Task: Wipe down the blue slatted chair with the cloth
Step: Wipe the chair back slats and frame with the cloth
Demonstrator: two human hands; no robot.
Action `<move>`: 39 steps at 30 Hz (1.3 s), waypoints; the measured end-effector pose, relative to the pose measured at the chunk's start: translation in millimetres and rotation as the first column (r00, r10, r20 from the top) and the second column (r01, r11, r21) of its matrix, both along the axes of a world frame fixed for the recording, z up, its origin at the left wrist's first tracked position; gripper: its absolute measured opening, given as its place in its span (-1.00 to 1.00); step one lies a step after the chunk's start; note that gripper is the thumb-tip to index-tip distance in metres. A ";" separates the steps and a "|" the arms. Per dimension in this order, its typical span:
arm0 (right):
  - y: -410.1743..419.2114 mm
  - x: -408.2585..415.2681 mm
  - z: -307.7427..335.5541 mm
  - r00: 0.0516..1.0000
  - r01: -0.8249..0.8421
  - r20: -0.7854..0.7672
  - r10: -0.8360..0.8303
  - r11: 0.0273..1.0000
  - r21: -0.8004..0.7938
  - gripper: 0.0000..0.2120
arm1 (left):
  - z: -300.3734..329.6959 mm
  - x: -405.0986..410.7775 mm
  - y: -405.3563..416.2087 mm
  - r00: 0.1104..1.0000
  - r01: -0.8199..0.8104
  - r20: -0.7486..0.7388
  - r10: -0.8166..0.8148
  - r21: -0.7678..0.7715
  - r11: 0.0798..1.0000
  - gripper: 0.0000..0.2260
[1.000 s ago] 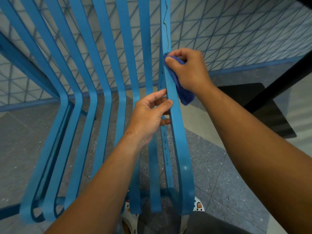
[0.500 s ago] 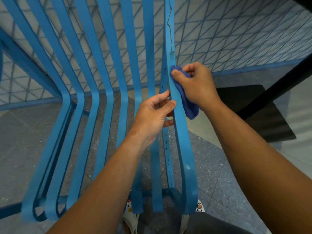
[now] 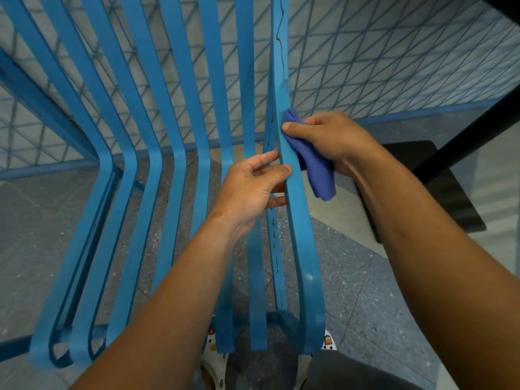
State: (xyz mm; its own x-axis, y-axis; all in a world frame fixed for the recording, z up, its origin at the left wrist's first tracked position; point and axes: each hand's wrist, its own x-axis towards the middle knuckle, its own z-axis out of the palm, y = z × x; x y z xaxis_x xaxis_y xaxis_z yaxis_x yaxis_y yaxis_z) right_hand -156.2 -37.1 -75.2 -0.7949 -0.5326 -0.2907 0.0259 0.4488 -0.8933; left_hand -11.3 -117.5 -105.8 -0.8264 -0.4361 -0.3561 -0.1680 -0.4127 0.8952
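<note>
Blue slatted chair [image 3: 180, 170] stands on the speckled floor [image 3: 351, 277]; the left hand [image 3: 250, 190] grips its rightmost slat [image 3: 298, 220], while the right hand [image 3: 332, 136] clutches the blue cloth [image 3: 318, 170] against that slat's outer edge.

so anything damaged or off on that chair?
Yes. The rightmost slat, the one the right hand wipes with the cloth, has a dark wavy line like a crack running down its upper part. Dark dashes continue along its inner edge, past the left hand.
</note>
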 end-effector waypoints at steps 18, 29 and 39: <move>-12.2 -9.6 -4.6 0.998 0.018 -0.063 -0.018 1.000 0.010 -0.67 | 1.0 0.6 -3.4 0.998 0.045 0.052 -0.047 0.036 0.998 -0.73; -68.3 -51.7 12.7 0.940 0.141 -0.299 -0.166 0.985 -0.104 -0.53 | 1.6 0.7 -3.2 0.998 0.037 0.056 -0.039 0.036 0.999 -0.63; -14.6 -9.2 -20.2 0.967 0.078 -0.240 -0.081 0.997 -0.022 -0.70 | -1.4 -2.1 -1.5 0.999 0.008 0.037 -0.011 0.080 0.997 -0.63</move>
State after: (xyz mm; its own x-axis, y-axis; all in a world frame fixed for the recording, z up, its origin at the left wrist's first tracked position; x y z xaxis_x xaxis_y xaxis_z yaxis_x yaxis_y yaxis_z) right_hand -165.3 -51.8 -95.4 -0.8808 -0.4668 -0.0794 -0.1552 0.4431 -0.8829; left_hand -13.3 -119.0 -107.2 -0.8158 -0.3971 -0.4205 -0.2054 -0.4808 0.8525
